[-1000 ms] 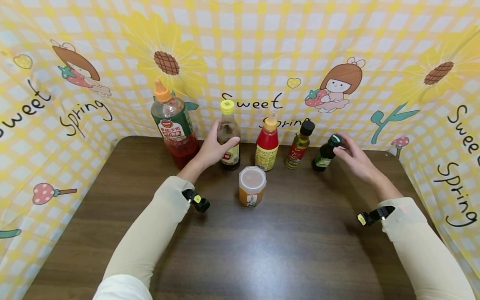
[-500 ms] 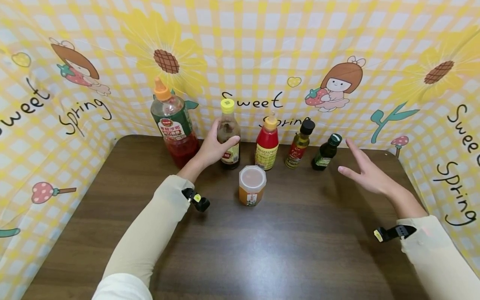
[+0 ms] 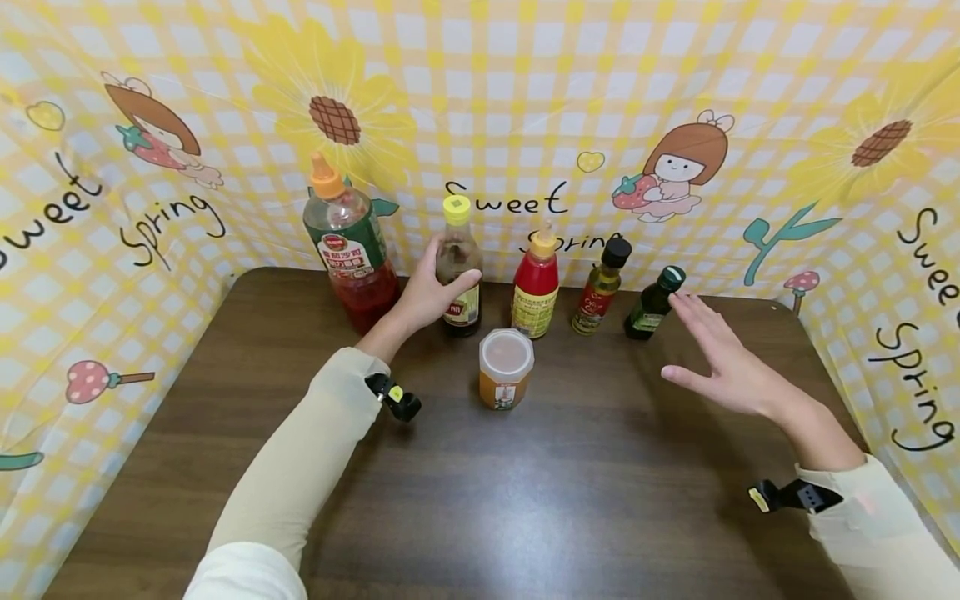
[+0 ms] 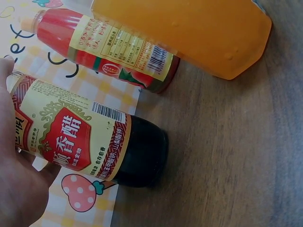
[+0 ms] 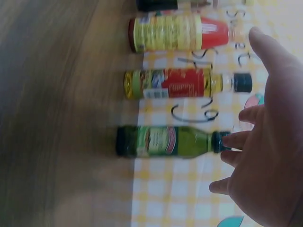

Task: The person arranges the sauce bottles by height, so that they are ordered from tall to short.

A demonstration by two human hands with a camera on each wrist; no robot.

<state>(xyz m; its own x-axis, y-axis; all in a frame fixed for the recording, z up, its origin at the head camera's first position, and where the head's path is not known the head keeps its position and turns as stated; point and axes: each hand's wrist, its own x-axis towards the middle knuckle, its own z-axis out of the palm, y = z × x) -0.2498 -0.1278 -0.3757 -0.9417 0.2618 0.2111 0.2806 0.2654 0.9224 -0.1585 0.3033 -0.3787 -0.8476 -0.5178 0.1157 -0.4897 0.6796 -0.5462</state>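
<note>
My left hand point(image 3: 423, 298) grips a vinegar bottle point(image 3: 463, 310) with a yellow cap, standing upright near the back of the table. The left wrist view shows its red and cream label point(image 4: 71, 135) and dark base. My right hand point(image 3: 723, 358) has its fingers spread, thumb apart, and holds nothing. It is beside a small dark green bottle point(image 3: 649, 312), fingertips close to the cap. In the right wrist view the fingers overlap the cap end of this green bottle point(image 5: 173, 141).
Left of the vinegar stands a large sauce bottle point(image 3: 356, 258) with an orange cap. To its right are a red squeeze bottle point(image 3: 534, 292) and a black-capped oil bottle point(image 3: 595, 300). A lidded orange jar point(image 3: 504, 387) stands in front. Behind hangs a checked cloth point(image 3: 510, 108).
My right hand has let go of the small green bottle and drawn back to the right, then moved its fingertips close to it again. The left hand stays on the vinegar bottle.
</note>
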